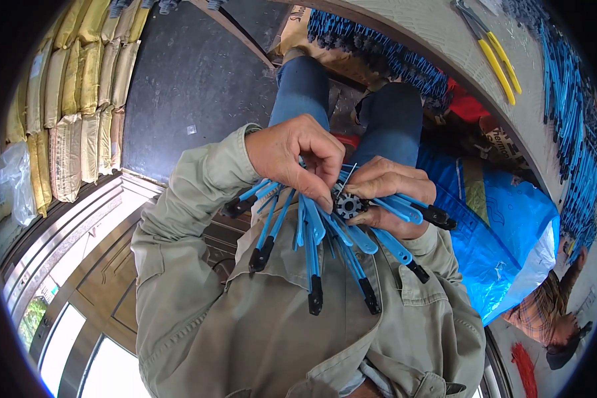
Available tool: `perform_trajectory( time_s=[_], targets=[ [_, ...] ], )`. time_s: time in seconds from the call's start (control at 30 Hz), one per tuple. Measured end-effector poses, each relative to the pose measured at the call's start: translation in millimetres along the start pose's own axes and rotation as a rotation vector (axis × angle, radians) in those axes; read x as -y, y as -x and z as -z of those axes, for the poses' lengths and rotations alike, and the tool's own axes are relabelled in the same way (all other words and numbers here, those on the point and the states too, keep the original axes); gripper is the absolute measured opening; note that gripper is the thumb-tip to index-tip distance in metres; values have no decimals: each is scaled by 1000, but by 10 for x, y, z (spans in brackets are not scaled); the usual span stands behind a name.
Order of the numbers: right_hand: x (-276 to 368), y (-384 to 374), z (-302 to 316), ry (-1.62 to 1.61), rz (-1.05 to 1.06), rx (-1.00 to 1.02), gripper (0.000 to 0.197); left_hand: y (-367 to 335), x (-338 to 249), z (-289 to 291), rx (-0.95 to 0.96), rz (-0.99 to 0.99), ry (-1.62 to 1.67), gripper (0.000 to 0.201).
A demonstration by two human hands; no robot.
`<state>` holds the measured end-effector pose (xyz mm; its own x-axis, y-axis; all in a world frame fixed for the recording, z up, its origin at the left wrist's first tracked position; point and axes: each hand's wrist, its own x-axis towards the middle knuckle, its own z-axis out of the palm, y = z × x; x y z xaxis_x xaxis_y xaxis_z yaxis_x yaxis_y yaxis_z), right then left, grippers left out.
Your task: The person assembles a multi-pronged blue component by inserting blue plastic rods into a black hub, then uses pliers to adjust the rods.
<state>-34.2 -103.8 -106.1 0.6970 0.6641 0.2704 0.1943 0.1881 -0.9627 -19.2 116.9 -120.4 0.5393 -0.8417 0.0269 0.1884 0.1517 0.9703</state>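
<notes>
My right hand grips a small black slotted disc between thumb and fingers, in front of my chest. Flat blue plastic arms with black tips fan out around the disc, most pointing down toward my jacket. Beside the disc, my left hand is closed in a pinch, thumb tip close to the disc's edge; what sits between its fingertips is hidden. A thin wire-like piece sticks up between the two hands.
Yellow-handled pliers lie on the curved-looking table with heaps of blue rods. A blue plastic bag stands at my right. Stacked sacks are at far left. Another person is at lower right.
</notes>
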Motion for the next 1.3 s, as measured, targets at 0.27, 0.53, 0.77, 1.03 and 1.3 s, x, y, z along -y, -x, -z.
perform_trajectory(
  time_s=[0.27,0.53,0.77,1.03,1.3],
  targets=[
    [5,-21,39,-2,-1,36,36,-18,36,-19,-16,-37,27,19],
    [-28,3,20,-28,23,22,30,-37,-9,-57,-23,-18,26,20],
    [-13,-12,33,-38,-20,73,29,-139,23,66,122,107,140,20],
    [88,-8,-3,-7,-118,29,28,-214,7,214,254,218,85,20],
    [146,-136,33,-211,-264,-30,29,-334,135,247,270,372,251,20]
  ],
)
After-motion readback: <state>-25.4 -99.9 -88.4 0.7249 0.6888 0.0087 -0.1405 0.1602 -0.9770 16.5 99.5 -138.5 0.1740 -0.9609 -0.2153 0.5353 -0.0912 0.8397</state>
